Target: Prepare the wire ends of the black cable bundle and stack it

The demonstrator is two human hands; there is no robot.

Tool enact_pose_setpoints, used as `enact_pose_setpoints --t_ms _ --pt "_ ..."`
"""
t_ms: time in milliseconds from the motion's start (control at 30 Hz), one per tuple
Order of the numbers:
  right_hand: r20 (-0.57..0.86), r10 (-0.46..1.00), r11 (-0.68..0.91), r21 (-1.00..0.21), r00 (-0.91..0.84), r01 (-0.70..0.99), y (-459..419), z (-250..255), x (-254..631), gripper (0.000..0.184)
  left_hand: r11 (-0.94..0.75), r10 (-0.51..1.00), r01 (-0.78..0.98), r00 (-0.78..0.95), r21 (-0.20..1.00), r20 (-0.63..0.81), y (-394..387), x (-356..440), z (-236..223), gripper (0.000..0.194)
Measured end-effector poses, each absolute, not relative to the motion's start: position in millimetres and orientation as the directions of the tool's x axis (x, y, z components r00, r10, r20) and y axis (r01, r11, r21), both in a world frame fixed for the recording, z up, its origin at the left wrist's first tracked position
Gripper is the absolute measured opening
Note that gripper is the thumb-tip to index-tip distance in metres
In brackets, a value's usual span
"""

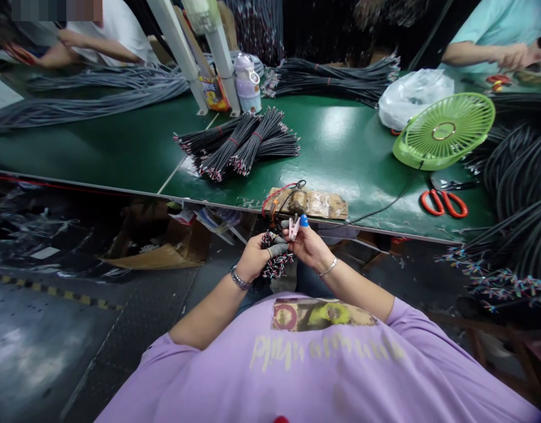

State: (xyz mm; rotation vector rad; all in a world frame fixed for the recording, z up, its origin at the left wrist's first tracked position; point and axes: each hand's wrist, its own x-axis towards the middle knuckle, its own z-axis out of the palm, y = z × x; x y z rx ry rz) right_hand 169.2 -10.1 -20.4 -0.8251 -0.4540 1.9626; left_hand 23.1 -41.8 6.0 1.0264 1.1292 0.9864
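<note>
My left hand (pixel 256 256), with grey covers on its fingers, is wrapped round a bundle of short black cables (pixel 277 265) whose stripped ends show red, white and black wires. Close beside it, my right hand (pixel 309 245) pinches a small pink clip (pixel 293 228). A blue cover (pixel 303 221) sits on one of its fingers. Both hands are just off the table's front edge, over my lap. Behind them, a taped cardboard piece (pixel 326 204) lies on that edge with a looped black and red wire on it.
Tied black cable bundles (pixel 239 144) are piled on the green table (pixel 341 135). To the right are a green fan (pixel 444 130), red-handled scissors (pixel 443 203) and long cables (pixel 521 194). A bottle (pixel 247 85) stands by a white post. Two people work across the table.
</note>
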Motion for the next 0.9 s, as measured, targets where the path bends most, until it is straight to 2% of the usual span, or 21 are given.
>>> enact_pose_setpoints --t_ms 233,600,900 --pt "-0.381 0.820 -0.572 -0.564 -0.426 -0.596 -18.8 -24.8 180.2 0.059 0.224 0.968 -0.078 0.134 0.971 -0.212 -44.5 22.4 8.7 0.030" --pt "-0.434 0.781 -0.624 -0.526 -0.449 -0.578 -32.4 -34.9 197.0 0.054 0.195 0.975 -0.040 0.113 0.980 -0.190 -45.6 22.0 12.5 0.029" --pt "-0.485 0.767 -0.637 -0.500 -0.419 -0.587 -41.8 -46.9 205.5 0.048 0.208 0.963 0.069 0.160 0.976 -0.216 -33.7 8.7 15.3 0.029"
